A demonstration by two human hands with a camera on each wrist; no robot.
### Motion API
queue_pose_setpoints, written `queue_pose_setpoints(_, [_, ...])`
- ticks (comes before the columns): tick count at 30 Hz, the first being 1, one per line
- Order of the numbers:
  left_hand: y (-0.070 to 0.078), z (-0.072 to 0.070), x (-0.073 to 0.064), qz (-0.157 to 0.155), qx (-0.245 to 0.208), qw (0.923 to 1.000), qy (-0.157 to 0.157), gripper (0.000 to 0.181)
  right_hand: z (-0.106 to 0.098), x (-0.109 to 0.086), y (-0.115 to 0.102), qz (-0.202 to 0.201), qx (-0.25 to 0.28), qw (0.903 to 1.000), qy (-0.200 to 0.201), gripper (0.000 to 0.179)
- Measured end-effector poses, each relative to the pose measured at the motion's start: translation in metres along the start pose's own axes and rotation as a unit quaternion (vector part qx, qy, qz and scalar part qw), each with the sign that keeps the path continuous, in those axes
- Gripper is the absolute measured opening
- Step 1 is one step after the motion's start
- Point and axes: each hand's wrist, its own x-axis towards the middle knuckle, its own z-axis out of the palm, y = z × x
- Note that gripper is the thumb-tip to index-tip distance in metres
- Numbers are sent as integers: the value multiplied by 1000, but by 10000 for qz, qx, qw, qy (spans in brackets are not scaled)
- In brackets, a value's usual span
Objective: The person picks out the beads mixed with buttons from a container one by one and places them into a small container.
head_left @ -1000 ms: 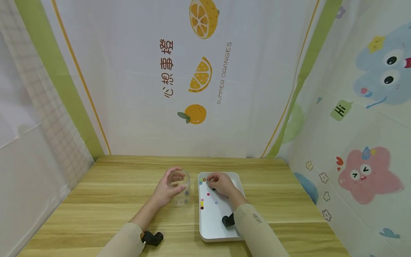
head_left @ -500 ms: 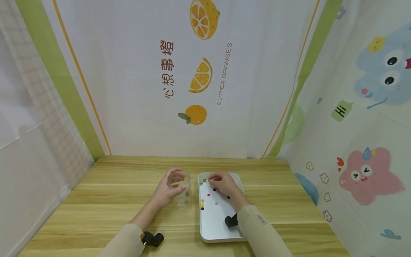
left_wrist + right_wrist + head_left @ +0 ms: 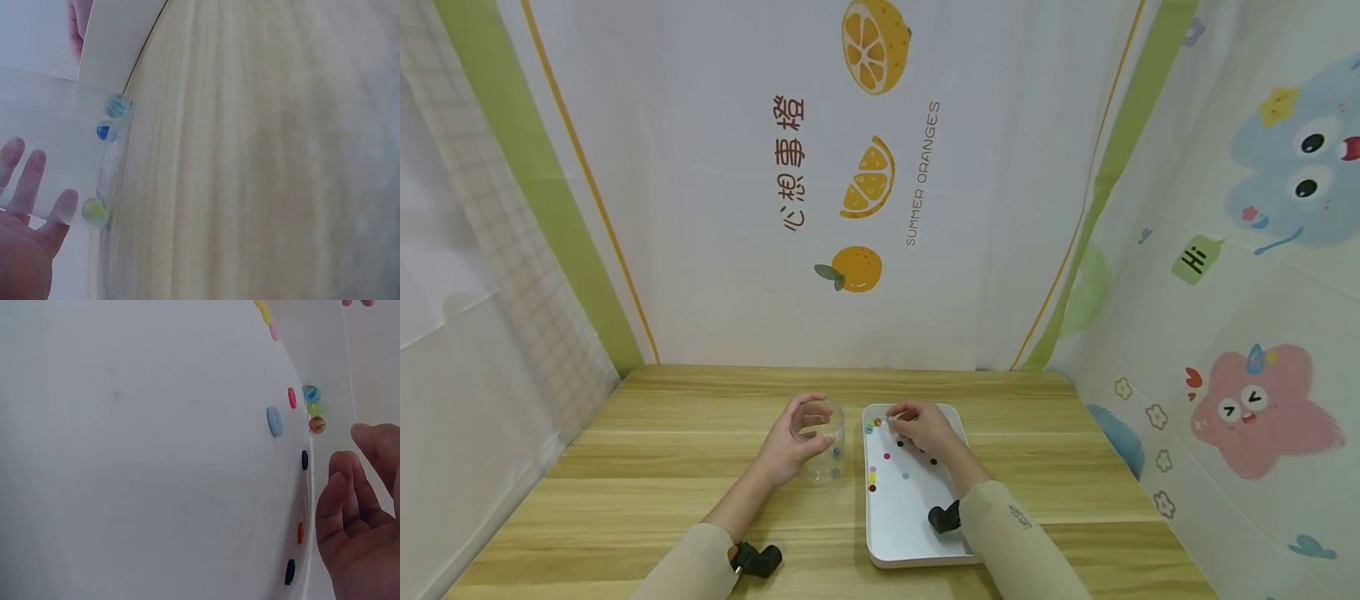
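My left hand (image 3: 786,446) grips a clear plastic cup (image 3: 820,472) on the table, fingers and thumb around its upper part. Glass marbles lie at the bottom of the cup, a pale blue one (image 3: 117,105), a deep blue one (image 3: 104,130) and a yellow one (image 3: 95,212) in the left wrist view. Over the far part of a white tray (image 3: 895,533) is my right hand (image 3: 928,432), fingers loosely bent. In the right wrist view its fingertips stand apart, with nothing showing between them. Close by, a blue marble (image 3: 311,394), a green marble (image 3: 314,409) and an orange marble (image 3: 317,424) sit against the tray's wall.
Flat, button-like discs lie scattered in the tray, among them a light blue disc (image 3: 906,476), a pink disc (image 3: 887,456) and a dark red disc (image 3: 872,488). The wooden table (image 3: 700,417) meets a printed curtain (image 3: 737,317) behind.
My right hand has shifted slightly right, its sleeve swinging outward, and more of the dark discs show beneath it. My left hand and the cup stay in place.
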Motion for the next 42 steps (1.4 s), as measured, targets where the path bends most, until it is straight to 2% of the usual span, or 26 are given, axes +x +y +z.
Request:
queue_pose_setpoints(9, [-1,0,0,12,-21,10000,-14,73,-5,-7,-7,10,163,9999,-34,20])
queue_pose_setpoints(21, [-2,-1,0,58,11,10000,10,71,-8,-10,-9,-190,306,9993,-102,22])
queue_pose_setpoints(42, [1,1,0,-1,84,10000,26,69,-12,-19,-21,-377,681,9970,15,23])
